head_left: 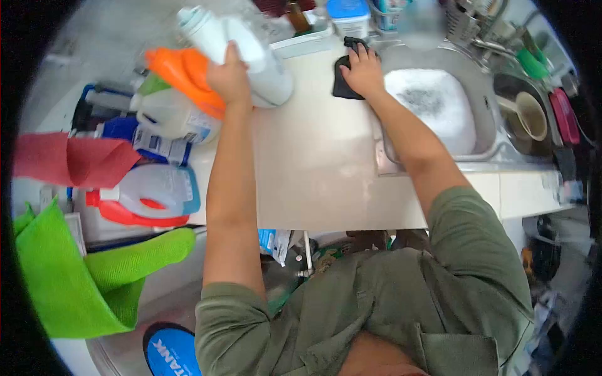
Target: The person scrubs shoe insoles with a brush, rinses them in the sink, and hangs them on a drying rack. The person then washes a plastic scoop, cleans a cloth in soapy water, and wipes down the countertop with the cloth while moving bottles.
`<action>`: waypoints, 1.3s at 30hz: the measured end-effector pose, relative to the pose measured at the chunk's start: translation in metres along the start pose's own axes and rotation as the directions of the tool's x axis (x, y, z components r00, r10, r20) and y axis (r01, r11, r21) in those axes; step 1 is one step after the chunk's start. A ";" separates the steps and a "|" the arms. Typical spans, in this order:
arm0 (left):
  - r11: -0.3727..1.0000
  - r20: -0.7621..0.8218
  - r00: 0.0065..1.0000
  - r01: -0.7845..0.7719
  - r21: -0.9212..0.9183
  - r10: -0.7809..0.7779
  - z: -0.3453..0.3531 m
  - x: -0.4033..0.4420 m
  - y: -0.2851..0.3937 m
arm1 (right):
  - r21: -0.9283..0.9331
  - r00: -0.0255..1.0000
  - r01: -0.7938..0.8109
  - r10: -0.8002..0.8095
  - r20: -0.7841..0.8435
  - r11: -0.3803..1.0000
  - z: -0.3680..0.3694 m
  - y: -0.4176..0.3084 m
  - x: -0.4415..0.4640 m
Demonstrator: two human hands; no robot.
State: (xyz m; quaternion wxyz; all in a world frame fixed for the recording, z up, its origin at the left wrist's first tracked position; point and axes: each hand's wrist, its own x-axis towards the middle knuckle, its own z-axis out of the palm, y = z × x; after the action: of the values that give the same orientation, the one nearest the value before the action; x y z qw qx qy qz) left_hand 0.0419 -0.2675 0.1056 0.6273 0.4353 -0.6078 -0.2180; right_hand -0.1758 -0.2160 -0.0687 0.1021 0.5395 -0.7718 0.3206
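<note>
My left hand [229,80] is wrapped round a large white bottle [266,69] by its handle, at the back left of the white counter [307,163]. The bottle leans, its cap toward the upper left. Just beside it an orange bottle [188,72] lies tilted, partly behind my left wrist. My right hand [364,72] rests on a black cloth [345,78] on the counter by the sink's left edge. Its fingers are spread over the cloth, pressing it flat.
To the right is a sink [483,113] with a basin of foamy water [433,103]. Several bottles crowd the left, including a clear jug [157,188]. A green cloth [81,269] and a red cloth [75,160] hang at far left. A blue-lidded tub [349,17] stands behind.
</note>
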 end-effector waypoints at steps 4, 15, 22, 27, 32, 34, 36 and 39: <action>0.996 -0.032 0.997 -0.069 0.048 0.071 0.000 0.003 -0.025 | 0.114 0.983 -0.183 0.178 0.048 0.977 -0.022 0.007 -0.036; 0.950 -0.096 0.959 0.244 -0.196 -0.266 -0.007 -0.104 0.003 | 0.143 0.959 0.148 -0.178 0.221 0.979 -0.149 0.015 -0.191; 0.985 0.268 0.963 -0.045 0.164 -0.001 0.037 -0.255 0.070 | 0.077 0.902 0.320 -0.328 0.279 0.944 -0.237 0.122 -0.199; 0.998 0.410 0.910 -0.056 -0.019 0.059 0.090 -0.324 0.095 | -0.027 0.913 0.348 -0.332 0.238 0.937 -0.278 0.228 -0.188; 0.980 0.494 0.847 0.190 0.064 -0.196 0.128 -0.377 0.118 | -0.164 0.928 0.313 -0.265 0.263 0.935 -0.261 0.289 -0.142; 0.894 0.562 0.727 0.445 0.051 -0.394 0.148 -0.386 0.120 | -0.198 0.909 0.381 -0.327 0.258 0.903 -0.264 0.291 -0.119; 0.841 0.617 0.620 0.525 0.133 -0.484 0.174 -0.388 0.133 | -0.160 0.929 0.324 -0.282 0.239 0.932 -0.253 0.287 -0.097; 0.711 0.540 0.597 0.703 0.003 -0.593 0.234 -0.377 0.101 | 0.040 0.938 -0.002 -0.012 0.348 0.999 -0.245 0.244 -0.056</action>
State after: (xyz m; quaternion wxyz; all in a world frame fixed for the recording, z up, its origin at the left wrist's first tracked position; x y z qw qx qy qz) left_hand -0.2699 0.0225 -0.0562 0.3646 0.4853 -0.5209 -0.6002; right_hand -0.4189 0.0272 -0.0016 -0.0457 0.5914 -0.7700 0.2351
